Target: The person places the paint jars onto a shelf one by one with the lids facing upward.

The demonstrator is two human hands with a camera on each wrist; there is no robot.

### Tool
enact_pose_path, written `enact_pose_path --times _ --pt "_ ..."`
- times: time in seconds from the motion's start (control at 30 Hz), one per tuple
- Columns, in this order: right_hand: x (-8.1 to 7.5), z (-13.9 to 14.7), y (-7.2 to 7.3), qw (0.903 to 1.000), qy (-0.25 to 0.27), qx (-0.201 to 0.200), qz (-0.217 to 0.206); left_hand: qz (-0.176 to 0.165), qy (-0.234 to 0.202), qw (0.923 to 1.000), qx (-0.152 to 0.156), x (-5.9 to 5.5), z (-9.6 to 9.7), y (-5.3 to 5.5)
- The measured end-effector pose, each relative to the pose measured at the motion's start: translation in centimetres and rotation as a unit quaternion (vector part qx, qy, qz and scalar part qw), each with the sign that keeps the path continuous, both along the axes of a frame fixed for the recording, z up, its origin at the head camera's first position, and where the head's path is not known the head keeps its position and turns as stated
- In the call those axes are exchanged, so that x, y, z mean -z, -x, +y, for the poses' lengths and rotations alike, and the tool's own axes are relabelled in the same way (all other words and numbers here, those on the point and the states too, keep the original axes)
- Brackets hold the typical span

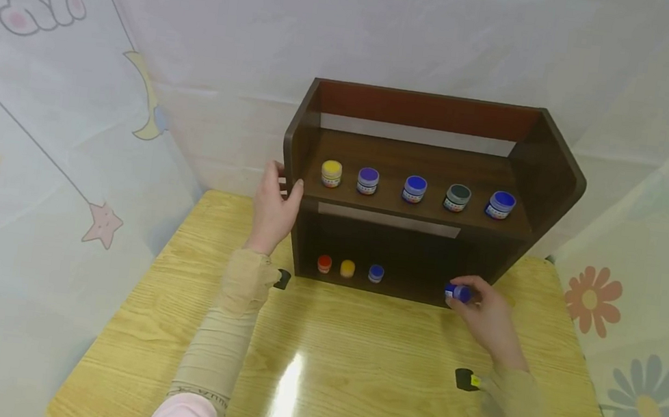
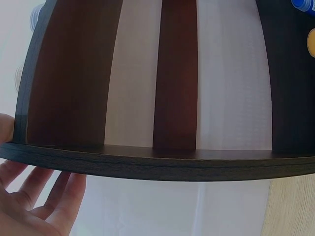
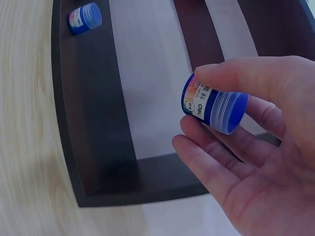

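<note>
My right hand (image 1: 489,319) pinches a small blue paint jar (image 3: 199,101) between thumb and fingers, tilted on its side, in front of the lower right part of a dark brown two-tier shelf (image 1: 427,154). With the left hand (image 1: 275,212) I hold the shelf's left side panel, thumb on one face and fingers on the other. On the lower tier stand a red jar (image 1: 325,264), an orange-yellow jar (image 1: 347,268) and a blue jar (image 1: 376,273). The upper tier bears a yellow jar (image 1: 331,174), a purple jar (image 1: 368,181), a dark green jar (image 1: 457,198) and two blue ones.
The shelf stands at the back of a yellow wood-grain table (image 1: 353,369). Behind it hangs a pale sheet (image 1: 237,32), with printed cloth on both sides. Dark patches (image 1: 466,380) show beside each wrist.
</note>
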State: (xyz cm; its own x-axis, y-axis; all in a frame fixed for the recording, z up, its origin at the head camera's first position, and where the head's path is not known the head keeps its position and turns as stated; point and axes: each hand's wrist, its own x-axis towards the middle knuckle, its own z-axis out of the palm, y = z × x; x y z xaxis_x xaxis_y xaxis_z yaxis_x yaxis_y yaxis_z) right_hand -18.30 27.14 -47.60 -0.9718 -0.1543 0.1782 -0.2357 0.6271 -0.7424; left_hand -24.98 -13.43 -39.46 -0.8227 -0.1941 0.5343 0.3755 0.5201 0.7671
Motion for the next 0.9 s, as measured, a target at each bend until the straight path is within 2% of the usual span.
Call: enact_pose_path --times 0.4,0.9 --pt "-1.1 -1.9 1.6 0.9999 0.009 -0.015 -0.002 0.003 -0.001 1.0 -0.002 0.0 0.0 -0.1" --pt "-1.7 -4.0 4.1 0.9994 -0.021 -0.026 0.006 0.001 -0.003 1.0 0.0 -0.1 0.0 -0.2"
